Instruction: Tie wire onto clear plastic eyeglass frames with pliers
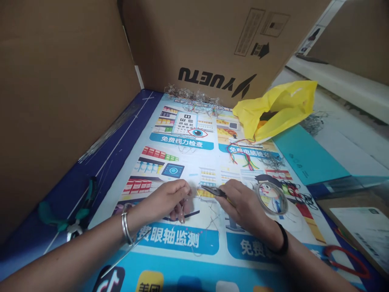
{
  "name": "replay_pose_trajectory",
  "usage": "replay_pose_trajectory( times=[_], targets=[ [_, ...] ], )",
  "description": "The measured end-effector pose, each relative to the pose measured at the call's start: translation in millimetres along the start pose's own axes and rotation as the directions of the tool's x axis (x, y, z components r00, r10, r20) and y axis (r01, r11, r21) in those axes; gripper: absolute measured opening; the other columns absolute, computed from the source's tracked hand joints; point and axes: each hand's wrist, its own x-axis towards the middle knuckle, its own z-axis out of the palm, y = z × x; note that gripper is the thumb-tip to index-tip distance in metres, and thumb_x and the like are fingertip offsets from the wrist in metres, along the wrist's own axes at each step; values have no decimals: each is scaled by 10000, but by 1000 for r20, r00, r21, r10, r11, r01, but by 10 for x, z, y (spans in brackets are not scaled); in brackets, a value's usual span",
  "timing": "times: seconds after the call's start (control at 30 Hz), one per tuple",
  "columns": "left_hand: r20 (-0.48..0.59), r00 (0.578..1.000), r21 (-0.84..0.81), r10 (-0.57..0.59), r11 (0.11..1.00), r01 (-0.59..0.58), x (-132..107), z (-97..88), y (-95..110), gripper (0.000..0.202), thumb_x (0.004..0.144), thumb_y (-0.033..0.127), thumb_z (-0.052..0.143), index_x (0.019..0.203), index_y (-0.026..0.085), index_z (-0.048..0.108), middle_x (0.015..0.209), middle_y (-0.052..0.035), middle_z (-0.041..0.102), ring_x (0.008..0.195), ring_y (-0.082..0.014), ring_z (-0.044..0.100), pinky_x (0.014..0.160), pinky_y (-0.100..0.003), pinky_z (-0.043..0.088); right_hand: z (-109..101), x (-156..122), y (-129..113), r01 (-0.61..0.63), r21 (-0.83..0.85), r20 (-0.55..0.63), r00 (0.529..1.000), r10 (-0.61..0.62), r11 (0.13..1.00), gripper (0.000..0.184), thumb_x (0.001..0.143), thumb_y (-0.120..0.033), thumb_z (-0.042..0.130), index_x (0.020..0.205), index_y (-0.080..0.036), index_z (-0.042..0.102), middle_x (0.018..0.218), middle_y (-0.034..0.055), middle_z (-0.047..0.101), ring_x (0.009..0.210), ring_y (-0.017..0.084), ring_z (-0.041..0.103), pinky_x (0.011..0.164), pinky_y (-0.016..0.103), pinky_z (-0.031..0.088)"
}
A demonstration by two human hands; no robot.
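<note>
My left hand is closed in a pinch on thin wire, part of which hangs below the fingers. Wrapped round a pair of needle-nose pliers, my right hand points their dark jaws toward the left hand. Whether the jaws grip the wire is too fine to make out. Thin bent wire pieces lie on the printed sheet below the two hands. Just right of the right hand is a roll of clear tape.
Teal-handled cutters lie at left, near straight wires. Wire shapes line the back by a cardboard wall. A yellow bag, coloured cords, dark loops and a red loop are at right.
</note>
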Motion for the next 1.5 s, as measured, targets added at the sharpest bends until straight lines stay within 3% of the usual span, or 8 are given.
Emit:
replay_pose_trajectory(
  times=[0.13,0.3,0.7,1.03,1.23,1.5],
  targets=[
    [22,999,118,42,992,-44,-11,-8,-13,325,901,467,362,802,185,489,521,35,573,343,-77,486,345,-166,313,2,9,-19,92,-28,31,995,-91,995,201,883,-305,442,783,-175,558,756,68,558,716,173,473,620,286,365],
    [44,996,213,75,974,-82,-24,-13,-4,359,901,465,354,688,190,446,476,50,522,321,-64,426,328,-157,296,34,11,-30,164,-34,76,984,-161,986,214,888,-312,437,796,-168,567,775,76,560,724,179,470,622,294,361],
    [111,993,147,42,987,-59,-7,-27,-7,355,891,474,370,699,187,454,469,50,482,338,-68,397,314,-157,294,27,21,-58,210,-38,160,966,-201,977,228,891,-334,441,788,-171,561,766,63,548,725,175,461,643,293,351],
    [109,994,63,-28,998,21,-2,-20,26,375,866,518,403,699,186,456,484,48,504,351,-69,405,370,-194,308,39,-4,-38,84,182,119,987,-107,980,213,900,-326,419,794,-173,522,748,45,525,689,151,449,604,266,350],
    [82,996,-76,-23,997,29,-31,-2,107,230,800,384,569,762,160,530,643,15,582,530,-87,516,513,-221,347,73,-8,-44,-20,248,99,995,-5,969,192,898,-318,423,810,-179,522,730,34,522,686,149,464,604,264,348],
    [27,999,-92,-28,995,30,-6,16,73,207,778,348,565,815,150,614,645,4,597,508,-81,487,511,-218,329,75,-4,-43,-77,323,94,994,48,943,211,896,-321,428,754,-181,497,694,13,509,660,132,464,579,248,334]
  ],
)
